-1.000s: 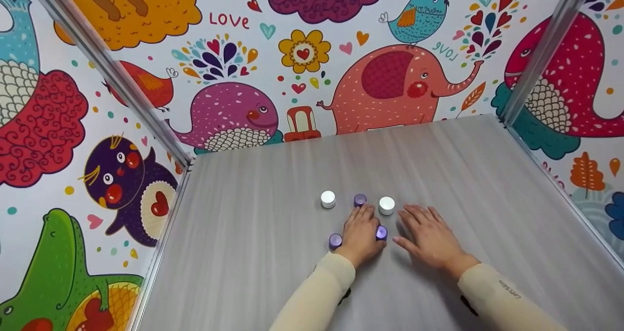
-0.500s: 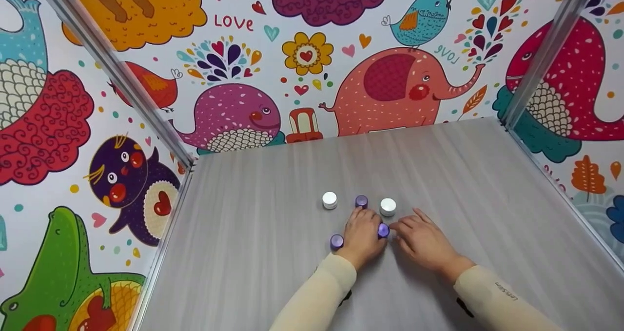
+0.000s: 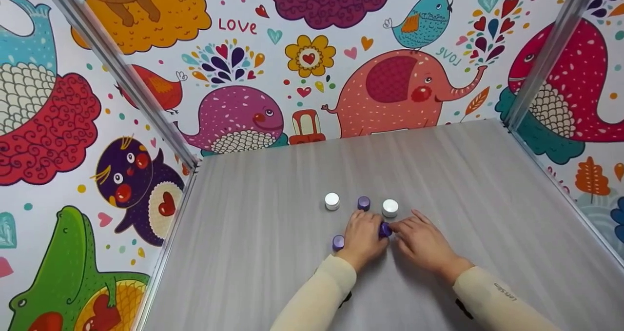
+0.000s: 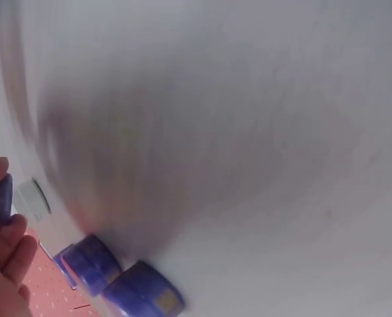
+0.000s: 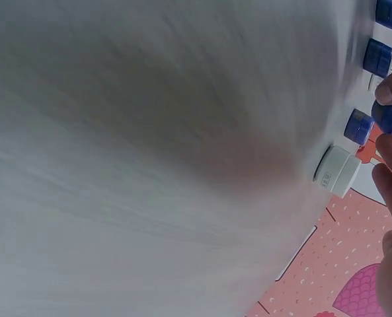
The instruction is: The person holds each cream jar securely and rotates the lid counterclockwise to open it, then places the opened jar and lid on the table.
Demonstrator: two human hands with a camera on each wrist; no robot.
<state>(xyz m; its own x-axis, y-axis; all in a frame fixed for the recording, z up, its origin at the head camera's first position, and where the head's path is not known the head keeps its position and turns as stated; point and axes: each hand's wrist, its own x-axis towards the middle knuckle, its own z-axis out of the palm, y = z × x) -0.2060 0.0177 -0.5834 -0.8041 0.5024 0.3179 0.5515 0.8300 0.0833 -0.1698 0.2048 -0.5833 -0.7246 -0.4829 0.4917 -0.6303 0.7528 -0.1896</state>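
In the head view, my left hand (image 3: 364, 236) grips a small purple jar (image 3: 385, 229), which leans over on the side facing my right hand (image 3: 425, 237). The fingertips of my right hand are on the same jar, and its other fingers stretch forward. The right wrist view has this jar (image 5: 391, 117) between a thumb and fingers. Just beyond the hands stand a white jar (image 3: 390, 207), a purple jar (image 3: 363, 203) and a second white jar (image 3: 332, 201). Another purple jar (image 3: 338, 243) stands close by my left wrist.
The jars stand on a grey wood-grain table (image 3: 263, 233). Behind it rises a wall (image 3: 312, 9) with cartoon animals, and similar panels flank both sides. Metal posts (image 3: 117, 77) mark the corners.
My right hand has moved left until its fingertips reach the jar in my left hand. That jar has tipped toward the right. The other jars stay in place; the head view has shifted slightly.
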